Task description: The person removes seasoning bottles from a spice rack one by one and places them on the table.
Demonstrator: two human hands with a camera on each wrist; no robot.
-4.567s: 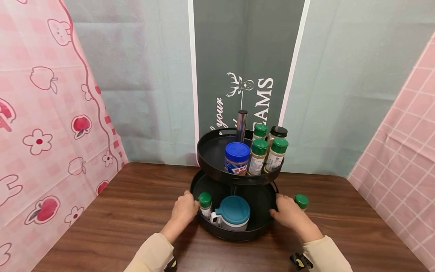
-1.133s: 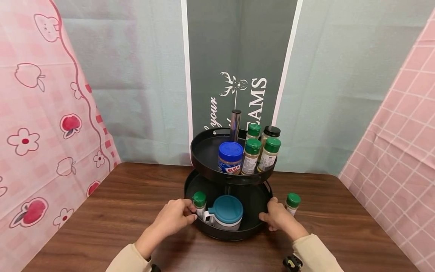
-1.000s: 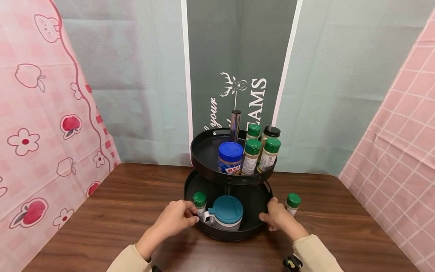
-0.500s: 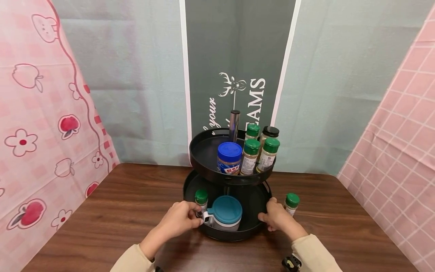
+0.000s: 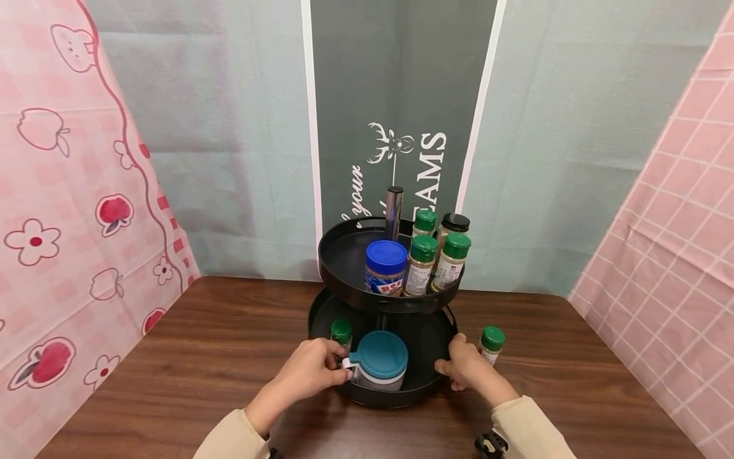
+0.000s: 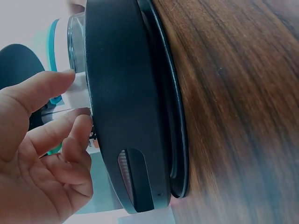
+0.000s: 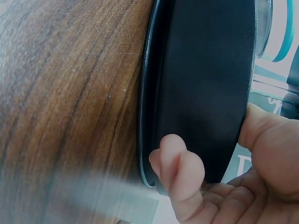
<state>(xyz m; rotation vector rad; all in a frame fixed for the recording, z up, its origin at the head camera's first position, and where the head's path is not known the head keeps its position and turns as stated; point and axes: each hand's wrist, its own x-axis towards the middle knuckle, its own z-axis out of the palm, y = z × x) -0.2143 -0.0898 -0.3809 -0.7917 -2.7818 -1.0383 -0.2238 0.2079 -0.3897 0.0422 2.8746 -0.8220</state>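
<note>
A black two-tier round rack (image 5: 430, 344) stands on the table. On its lower tier sits a seasoning jar (image 5: 383, 354) with a teal lid and white handle. My left hand (image 5: 306, 370) reaches over the front left rim, thumb and index finger on either side of the jar's handle (image 6: 77, 93), pinching it. Behind these fingers a green-capped spice bottle (image 5: 341, 330) is partly hidden. At the lower tier's right side my right hand (image 5: 470, 363) grips the rim, thumb inside and curled fingers against the outer wall (image 7: 205, 84).
The upper tier (image 5: 350, 255) bears a blue-lidded jar (image 5: 386, 266), several green-capped spice bottles (image 5: 420, 268) and a black-capped bottle (image 5: 455, 224). Another green-capped bottle (image 5: 492, 341) stands on the wooden table (image 5: 229, 331) just right of the rack. Curtains hang behind and at both sides.
My left hand has left the tray's left rim, passed the green-capped bottle and moved right onto the jar's handle. My right hand stays on the right rim throughout.
</note>
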